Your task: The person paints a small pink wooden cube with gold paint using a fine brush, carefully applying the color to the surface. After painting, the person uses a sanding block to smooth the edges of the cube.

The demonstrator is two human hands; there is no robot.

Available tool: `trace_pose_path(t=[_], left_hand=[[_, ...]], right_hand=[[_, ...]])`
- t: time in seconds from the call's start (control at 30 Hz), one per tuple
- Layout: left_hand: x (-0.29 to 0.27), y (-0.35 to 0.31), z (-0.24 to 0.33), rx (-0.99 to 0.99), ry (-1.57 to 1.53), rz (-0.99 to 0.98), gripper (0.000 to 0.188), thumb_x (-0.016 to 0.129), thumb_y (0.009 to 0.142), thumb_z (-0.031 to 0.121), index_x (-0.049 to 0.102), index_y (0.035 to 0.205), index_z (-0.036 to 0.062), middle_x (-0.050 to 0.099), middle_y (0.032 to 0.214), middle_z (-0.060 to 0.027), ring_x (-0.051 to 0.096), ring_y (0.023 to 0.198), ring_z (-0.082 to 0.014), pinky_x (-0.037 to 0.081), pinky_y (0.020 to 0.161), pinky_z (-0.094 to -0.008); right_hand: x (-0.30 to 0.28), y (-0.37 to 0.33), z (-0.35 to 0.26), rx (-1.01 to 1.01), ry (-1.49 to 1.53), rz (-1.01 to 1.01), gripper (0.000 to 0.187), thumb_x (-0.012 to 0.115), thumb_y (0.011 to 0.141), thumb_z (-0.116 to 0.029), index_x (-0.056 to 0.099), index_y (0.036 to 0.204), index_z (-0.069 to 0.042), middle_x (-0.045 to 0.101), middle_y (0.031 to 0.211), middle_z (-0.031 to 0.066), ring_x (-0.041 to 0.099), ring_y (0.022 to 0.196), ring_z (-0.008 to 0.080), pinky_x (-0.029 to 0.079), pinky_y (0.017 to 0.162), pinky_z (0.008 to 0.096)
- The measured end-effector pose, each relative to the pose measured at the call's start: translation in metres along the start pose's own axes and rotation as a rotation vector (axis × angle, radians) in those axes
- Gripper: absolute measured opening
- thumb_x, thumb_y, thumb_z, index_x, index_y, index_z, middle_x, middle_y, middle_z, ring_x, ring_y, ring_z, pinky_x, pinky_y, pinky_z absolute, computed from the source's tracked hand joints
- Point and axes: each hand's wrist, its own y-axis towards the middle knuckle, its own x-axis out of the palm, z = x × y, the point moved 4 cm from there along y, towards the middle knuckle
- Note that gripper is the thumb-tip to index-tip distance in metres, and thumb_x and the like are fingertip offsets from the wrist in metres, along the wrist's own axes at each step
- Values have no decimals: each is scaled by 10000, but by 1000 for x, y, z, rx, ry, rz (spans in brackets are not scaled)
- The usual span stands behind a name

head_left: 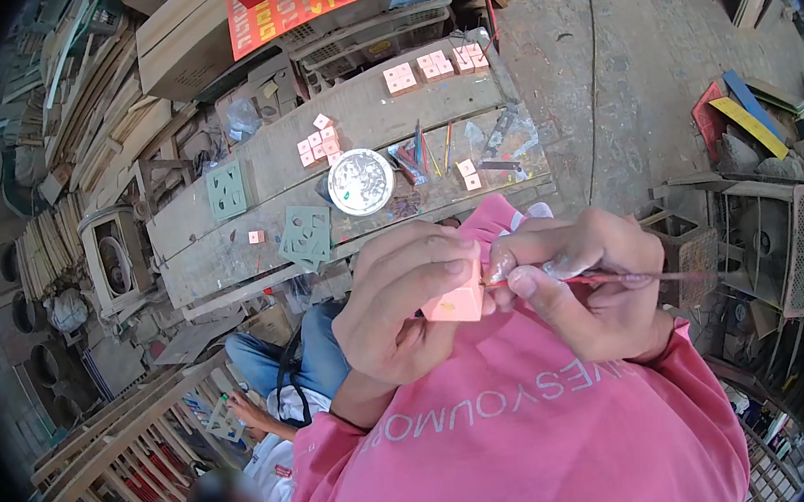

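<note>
My left hand [402, 295] grips a small pink cube [458, 303] in front of my pink shirt. In my right hand [586, 281] is a thin brush [640, 276], pinched between thumb and fingers with its tip touching the cube's right side. The handle sticks out to the right. Below both hands lies a wooden workbench [225, 245] carrying several more pink cubes [317, 144], further pink cubes [431, 65] at its far end, and a round metal tin [360, 182].
Green cut-out panels [307, 233] and loose brushes [433, 150] lie on the bench. Another person [258, 462] sits at lower left beside a wooden railing [120, 457]. Stacked timber [92, 97] fills the left; metal crates [779, 250] stand at right on concrete floor.
</note>
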Motion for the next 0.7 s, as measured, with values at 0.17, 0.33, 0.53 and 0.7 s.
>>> trace_pose_path(t=[0.17,0.33,0.53,0.7], left_hand=[[0,4,-1,68,-14,67,399,714,650,-75,583,1019,2,648,975,-146,632,892,-307,522,761,-360],[4,-2,-3,-52,-151,107,381,705,676,-75,576,1024,10,641,994,-157,629,912,-309,524,766,-365],[8,-2,-5,-64,-199,88,367,688,695,-65,568,1035,5,632,1003,-170,622,925,-310,528,778,-377],[9,-2,-4,-78,-200,96,361,690,690,-66,574,1024,6,637,989,-167,624,924,-313,530,779,-372]], right_hand=[[10,-10,21,238,558,171,212,544,860,108,371,851,-14,636,923,278,654,768,190,545,681,305],[4,-8,15,105,501,155,205,523,867,118,366,885,-12,625,932,292,643,768,209,544,687,332],[6,-9,12,38,388,109,203,526,852,136,374,877,3,626,908,291,651,783,222,548,675,341],[4,-7,8,-29,251,69,205,538,846,135,377,850,9,629,887,287,658,770,219,547,658,317]])
